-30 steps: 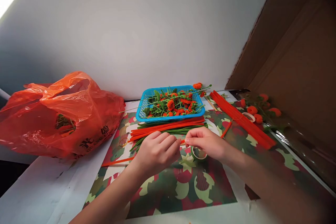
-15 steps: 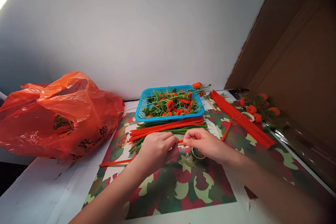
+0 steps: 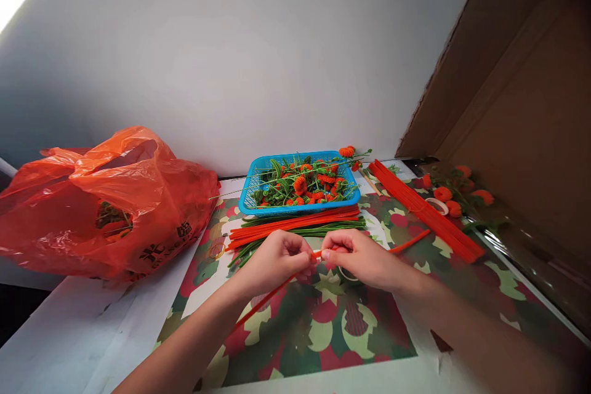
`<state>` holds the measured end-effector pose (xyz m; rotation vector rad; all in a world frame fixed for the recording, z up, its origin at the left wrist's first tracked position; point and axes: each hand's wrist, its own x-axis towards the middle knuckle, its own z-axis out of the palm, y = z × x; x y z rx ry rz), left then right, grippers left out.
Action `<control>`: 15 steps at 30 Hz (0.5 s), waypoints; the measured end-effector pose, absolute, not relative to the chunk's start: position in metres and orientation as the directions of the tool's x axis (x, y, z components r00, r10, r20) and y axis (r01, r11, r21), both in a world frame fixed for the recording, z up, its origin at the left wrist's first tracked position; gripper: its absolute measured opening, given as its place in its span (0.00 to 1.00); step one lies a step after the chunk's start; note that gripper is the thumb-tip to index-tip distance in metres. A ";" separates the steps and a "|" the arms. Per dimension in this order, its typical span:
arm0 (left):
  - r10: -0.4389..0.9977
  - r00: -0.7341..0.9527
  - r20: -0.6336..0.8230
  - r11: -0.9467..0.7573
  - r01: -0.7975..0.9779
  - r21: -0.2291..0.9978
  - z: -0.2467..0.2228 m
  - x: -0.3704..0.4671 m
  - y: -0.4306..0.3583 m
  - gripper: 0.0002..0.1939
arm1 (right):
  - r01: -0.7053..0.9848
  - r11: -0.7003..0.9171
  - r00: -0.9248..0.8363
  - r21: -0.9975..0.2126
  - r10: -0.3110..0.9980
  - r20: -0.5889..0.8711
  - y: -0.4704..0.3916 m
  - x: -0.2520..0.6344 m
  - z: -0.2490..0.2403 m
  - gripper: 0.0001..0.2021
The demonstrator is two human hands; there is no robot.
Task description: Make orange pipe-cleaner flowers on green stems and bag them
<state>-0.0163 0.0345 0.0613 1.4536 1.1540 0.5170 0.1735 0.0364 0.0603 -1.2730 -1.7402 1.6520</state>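
Note:
Above the patterned mat, my left hand [image 3: 284, 263] and my right hand [image 3: 357, 257] are close together, each pinching an orange-red pipe cleaner [image 3: 410, 241]. A short piece shows between the fingertips. One end sticks out to the right past my right hand, and another length slants down to the left beneath my left hand. Whether it is one stem or more, I cannot tell. Just beyond the hands lie loose orange pipe cleaners [image 3: 295, 223] and green pipe cleaners [image 3: 244, 252]. A ring-shaped roll [image 3: 347, 274] is partly hidden below my right hand.
A blue basket [image 3: 299, 209] at the back holds orange pipe-cleaner flowers with green stems. A red plastic bag [image 3: 152, 197] stands at left. On the right lie a bundle of orange pipe cleaners [image 3: 427, 212], a tape roll [image 3: 436, 205] and more flowers [image 3: 443, 193], beside a cardboard panel [image 3: 521, 92].
The pipe cleaner's left end has swung down towards me, and its right end reaches further right. My left hand has turned slightly, and both hands remain close together.

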 end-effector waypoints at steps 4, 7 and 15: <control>0.793 0.489 -0.363 0.287 0.225 0.931 0.059 -0.018 0.040 0.08 | 0.329 -0.115 -0.492 -0.937 0.826 -0.274 0.035 0.172 0.065 0.07; 0.798 0.482 -0.362 0.287 0.225 0.931 0.062 -0.019 0.040 0.08 | 0.325 -0.109 -0.479 -0.939 0.838 -0.263 0.034 0.172 0.066 0.07; 0.871 0.448 -0.199 0.017 0.379 0.925 0.072 -0.018 0.032 0.09 | 0.355 -0.053 -0.488 -0.933 0.841 -0.233 0.036 0.175 0.063 0.10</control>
